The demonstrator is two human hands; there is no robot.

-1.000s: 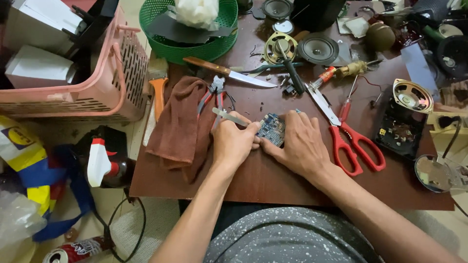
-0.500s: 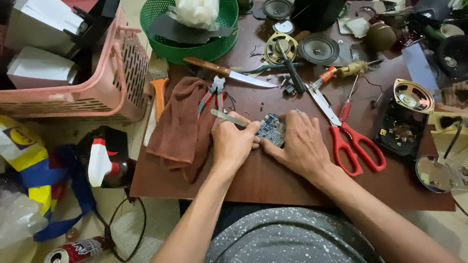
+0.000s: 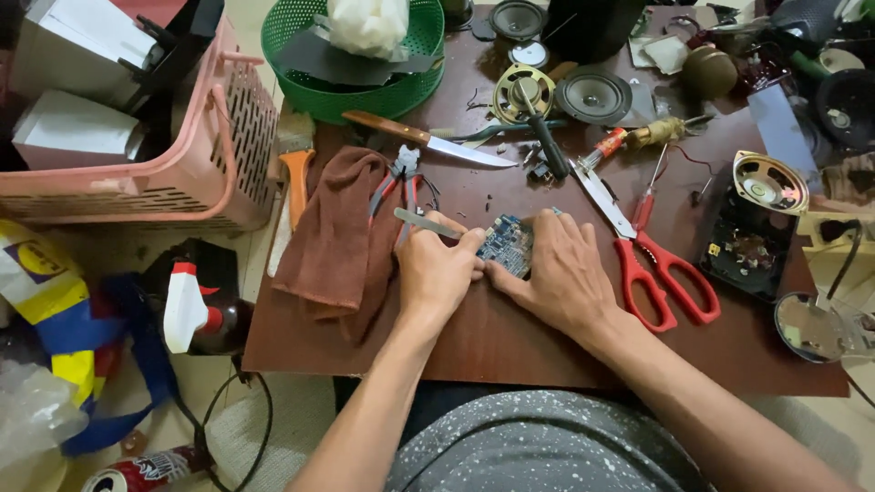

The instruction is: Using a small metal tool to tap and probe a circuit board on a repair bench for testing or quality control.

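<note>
A dark brown counter (image 3: pixel 510 346), cluttered with tools and speaker parts, fills the view from above. The small blue circuit board (image 3: pixel 508 246) is largely hidden: the fingers of both hands cover its edges, so only its top face shows. The left hand (image 3: pixel 436 273) is curled closed around a thin metal tool (image 3: pixel 427 224), whose working tip is hidden where it meets the board. The right hand (image 3: pixel 558 271) lies spread and flat, fingertips pressing the board down; it grips nothing else. Left of the left hand lie a brown cloth (image 3: pixel 335 228) and red-handled pliers (image 3: pixel 401 187). Just right of the right hand sit red-handled scissors (image 3: pixel 652 264). Beyond the hands lies a knife (image 3: pixel 428 139). Far left, below the counter, a white spray bottle (image 3: pixel 191 305) and a yellow and blue package (image 3: pixel 46 301), cut off at the edge.
</note>
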